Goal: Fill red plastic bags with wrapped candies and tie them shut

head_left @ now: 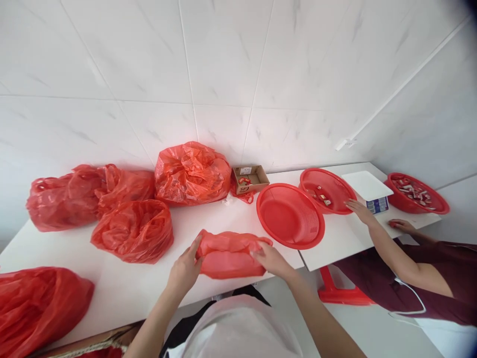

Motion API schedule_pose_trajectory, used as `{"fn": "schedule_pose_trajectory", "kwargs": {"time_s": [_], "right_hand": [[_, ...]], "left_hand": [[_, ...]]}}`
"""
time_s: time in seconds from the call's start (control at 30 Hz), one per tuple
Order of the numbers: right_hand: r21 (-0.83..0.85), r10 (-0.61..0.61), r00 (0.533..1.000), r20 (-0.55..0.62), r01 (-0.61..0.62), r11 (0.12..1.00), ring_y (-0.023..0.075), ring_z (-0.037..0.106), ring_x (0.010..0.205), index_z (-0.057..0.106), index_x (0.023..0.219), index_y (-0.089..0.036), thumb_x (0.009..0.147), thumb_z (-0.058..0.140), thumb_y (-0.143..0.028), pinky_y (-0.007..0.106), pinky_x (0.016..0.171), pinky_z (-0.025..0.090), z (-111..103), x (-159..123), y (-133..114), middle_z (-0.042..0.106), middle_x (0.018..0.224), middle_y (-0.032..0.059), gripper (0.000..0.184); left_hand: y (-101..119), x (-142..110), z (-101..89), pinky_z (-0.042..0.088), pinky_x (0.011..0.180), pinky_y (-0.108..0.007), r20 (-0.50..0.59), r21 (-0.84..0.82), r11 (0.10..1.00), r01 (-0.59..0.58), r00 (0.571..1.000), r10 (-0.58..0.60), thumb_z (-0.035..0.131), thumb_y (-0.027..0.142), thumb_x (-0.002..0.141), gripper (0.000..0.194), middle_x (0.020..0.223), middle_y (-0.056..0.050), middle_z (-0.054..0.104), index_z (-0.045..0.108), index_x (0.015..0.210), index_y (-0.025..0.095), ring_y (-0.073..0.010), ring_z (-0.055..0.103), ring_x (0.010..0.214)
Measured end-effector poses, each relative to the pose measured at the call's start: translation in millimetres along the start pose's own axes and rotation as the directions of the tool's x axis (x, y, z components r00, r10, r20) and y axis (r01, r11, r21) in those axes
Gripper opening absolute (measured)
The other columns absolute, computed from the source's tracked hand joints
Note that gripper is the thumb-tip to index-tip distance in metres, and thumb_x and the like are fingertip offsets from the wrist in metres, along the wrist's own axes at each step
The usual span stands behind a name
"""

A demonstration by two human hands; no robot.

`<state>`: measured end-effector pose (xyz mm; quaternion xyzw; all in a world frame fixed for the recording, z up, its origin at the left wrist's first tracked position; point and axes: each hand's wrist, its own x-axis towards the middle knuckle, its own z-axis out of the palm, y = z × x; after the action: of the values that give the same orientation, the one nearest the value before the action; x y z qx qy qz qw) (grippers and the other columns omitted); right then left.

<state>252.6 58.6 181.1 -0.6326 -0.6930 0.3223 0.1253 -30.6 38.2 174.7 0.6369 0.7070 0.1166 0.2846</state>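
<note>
A thin red plastic bag (233, 256) is stretched between my two hands over the front edge of the white table. My left hand (187, 263) pinches its left end, with the thumb on the near side. At the opposite end my right hand (270, 257) grips the rim of the bag. The bag's mouth looks partly spread; I cannot tell whether anything lies inside. Just beyond my right hand stands a red plastic basin (286, 209) with nothing visible in it. A filled red bag (136, 231) sits to the left of my left hand.
More full red bags (193, 171) line the wall and the left side. A small cardboard box (250, 179) holds red wrapped pieces. At right, a co-worker's hand (359, 211) is at a second basin (337, 181), near a white scale (367, 185) and a basin of wrapped pieces (395, 199).
</note>
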Motion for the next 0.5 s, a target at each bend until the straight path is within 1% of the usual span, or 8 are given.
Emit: {"fn": "schedule_pose_trajectory", "kwargs": {"time_s": [0.1,0.17,0.23,0.27,0.3,0.33,0.37,0.5], "right_hand": [[0.244,-0.023,0.996,0.09,0.001,0.97,0.0177,0.067,0.072,0.06,0.126,-0.02,0.091,0.051,-0.041,0.025,0.055,0.05,-10,5,-1,0.071,0.085,0.0058,0.042],[0.503,-0.043,0.992,0.115,-0.021,0.864,0.02,0.069,0.081,0.059,0.128,-0.021,0.091,0.049,-0.048,0.027,0.057,0.053,-19,7,4,0.072,0.099,0.0088,0.047],[0.642,0.075,0.997,-0.031,-0.037,0.766,0.0217,0.069,0.087,0.064,0.121,-0.021,0.088,0.05,-0.053,0.029,0.061,0.055,-31,8,23,0.071,0.108,0.0102,0.047],[0.643,0.185,0.97,-0.157,-0.042,0.765,0.0219,0.069,0.088,0.065,0.116,-0.02,0.086,0.051,-0.055,0.03,0.063,0.055,-37,8,38,0.07,0.11,0.0105,0.048],[0.622,0.3,0.909,-0.29,-0.06,0.781,0.022,0.068,0.088,0.066,0.114,-0.02,0.084,0.053,-0.056,0.03,0.065,0.055,-44,7,56,0.07,0.109,0.011,0.048],[0.596,0.394,0.828,-0.399,-0.092,0.797,0.0222,0.068,0.089,0.065,0.113,-0.019,0.082,0.054,-0.056,0.03,0.067,0.055,-52,5,77,0.07,0.11,0.0116,0.049],[0.58,0.457,0.756,-0.468,-0.127,0.804,0.0229,0.066,0.09,0.065,0.111,-0.018,0.08,0.055,-0.055,0.031,0.068,0.055,-60,2,99,0.069,0.112,0.0129,0.049],[0.532,0.579,0.542,-0.609,-0.262,0.805,0.0226,0.064,0.079,0.066,0.101,-0.016,0.07,0.06,-0.049,0.034,0.066,0.052,-90,-8,180,0.069,0.101,0.0137,0.045]], "left_hand": [[10,5,-11.8,0.04,0.067,-0.028,0.043,-0.013,1.0,-0.016,0.999,0.016,0.042,0.03,0.088,0.064,0.092,-0.004,0.065,0.031,0.151,0.029,-0.0196,0.06,0.073],[15,6,-19.5,0.041,0.066,-0.028,0.081,-0.032,0.999,-0.011,0.997,0.014,0.043,0.033,0.088,0.061,0.086,-0.002,0.064,0.035,0.148,0.033,-0.019,0.059,0.07],[15,4,-22.5,0.042,0.068,-0.029,0.075,-0.065,0.998,0.008,0.997,-0.003,0.042,0.038,0.088,0.057,0.085,-0.001,0.062,0.04,0.146,0.034,-0.0186,0.059,0.07],[12,1,-22.1,0.043,0.068,-0.029,0.054,-0.081,0.997,0.02,0.998,-0.016,0.042,0.041,0.088,0.057,0.085,-0.001,0.06,0.042,0.145,0.033,-0.0184,0.059,0.07],[7,-1,-21.1,0.044,0.069,-0.03,0.024,-0.095,0.995,0.031,0.999,-0.029,0.041,0.044,0.088,0.058,0.086,-0.001,0.059,0.043,0.144,0.031,-0.0181,0.058,0.069],[2,-4,-19.7,0.044,0.068,-0.03,-0.008,-0.106,0.994,0.039,0.999,-0.04,0.04,0.047,0.088,0.059,0.086,-0.001,0.057,0.043,0.144,0.03,-0.0176,0.057,0.067],[-4,-7,-18.5,0.045,0.067,-0.031,-0.036,-0.116,0.992,0.046,0.998,-0.051,0.04,0.051,0.087,0.061,0.085,0.0,0.055,0.044,0.143,0.029,-0.0171,0.055,0.064],[-21,-11,-18.9,0.045,0.063,-0.032,-0.109,-0.147,0.987,0.068,0.99,-0.085,0.041,0.062,0.082,0.069,0.079,0.001,0.052,0.049,0.14,0.025,-0.0166,0.05,0.057]]}}
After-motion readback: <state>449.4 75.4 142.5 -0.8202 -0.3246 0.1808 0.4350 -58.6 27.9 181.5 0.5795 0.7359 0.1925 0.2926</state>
